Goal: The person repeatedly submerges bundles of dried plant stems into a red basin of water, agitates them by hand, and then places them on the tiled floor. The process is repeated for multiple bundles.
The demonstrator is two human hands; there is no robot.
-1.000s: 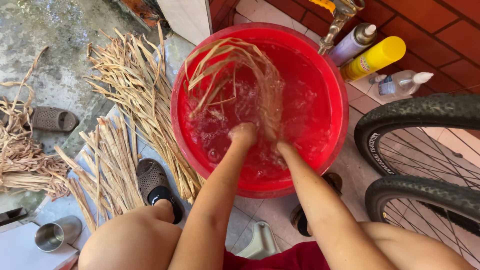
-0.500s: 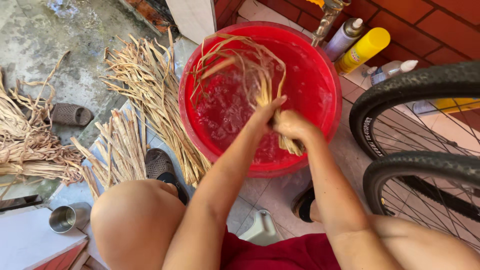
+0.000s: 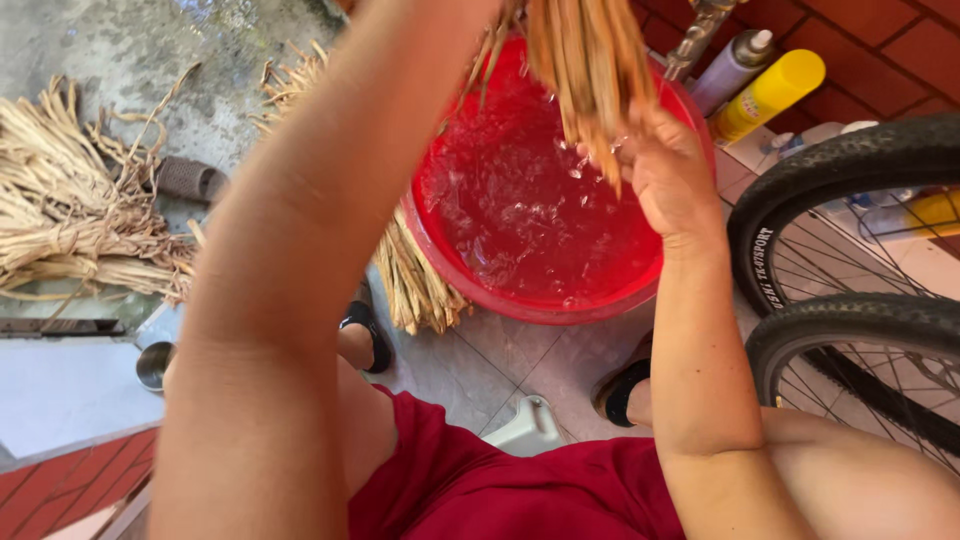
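Above the red basin (image 3: 520,300), which stands on the tiled floor (image 3: 500,355) beside two bicycle tyres (image 3: 840,200), the person holds a bundle of wet straw strips (image 3: 590,70) lifted out of the water. The right hand (image 3: 670,175) is closed around the lower end of the bundle, fingers pressed on the strips, and drops fall from it toward the water. The left hand is out of view past the top edge; only the left forearm (image 3: 300,230) shows, raised high, so I cannot tell its grip. No strips are visible in the water itself, which looks disturbed and bubbly. I judge that the soaking of this bundle is done or nearly done, since it hangs dripping over the basin. Much seems left: dry straw lies in a tied sheaf (image 3: 80,210) at the left edge of the floor, and more loose strips (image 3: 415,280) lie against the basin's left rim. Near the basin's far right rim stand a yellow bottle (image 3: 770,95) and a grey spray can (image 3: 735,70).
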